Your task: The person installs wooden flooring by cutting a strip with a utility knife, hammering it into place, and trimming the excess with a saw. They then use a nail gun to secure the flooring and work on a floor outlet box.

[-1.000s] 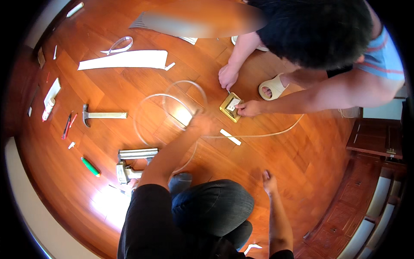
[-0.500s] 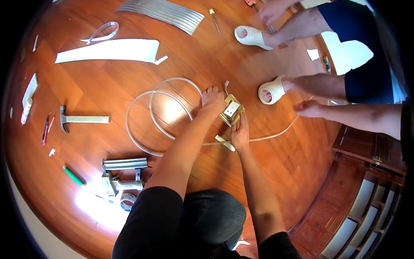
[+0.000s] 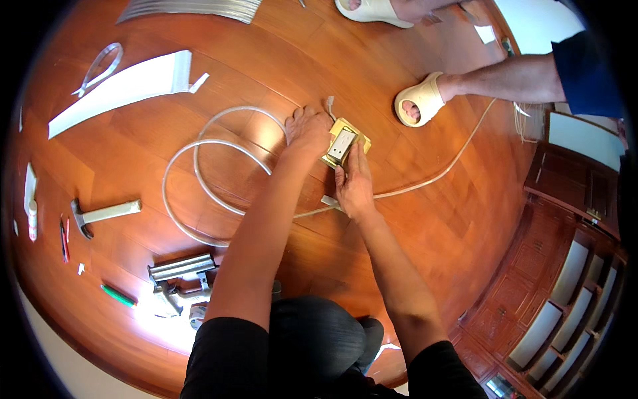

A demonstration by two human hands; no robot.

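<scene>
A white wall socket on a yellow mounting box (image 3: 345, 142) lies on the wooden floor. My left hand (image 3: 308, 128) rests on the floor against the box's left side, fingers curled by its edge. My right hand (image 3: 354, 183) touches the socket's lower right side with straight fingers. A white cable (image 3: 199, 174) lies coiled in loops to the left of the box, and another stretch of it (image 3: 444, 171) runs off to the right.
Another person's foot in a cream slipper (image 3: 419, 100) stands just right of the box, a second slipper (image 3: 369, 9) farther up. A hammer (image 3: 103, 214), a metal tool (image 3: 181, 269), a green pen (image 3: 117, 295) and white trunking strips (image 3: 123, 87) lie at left.
The other person has stood up and drawn their hands away from the box. Both my hands have come onto the box. The view has swung closer to it.
</scene>
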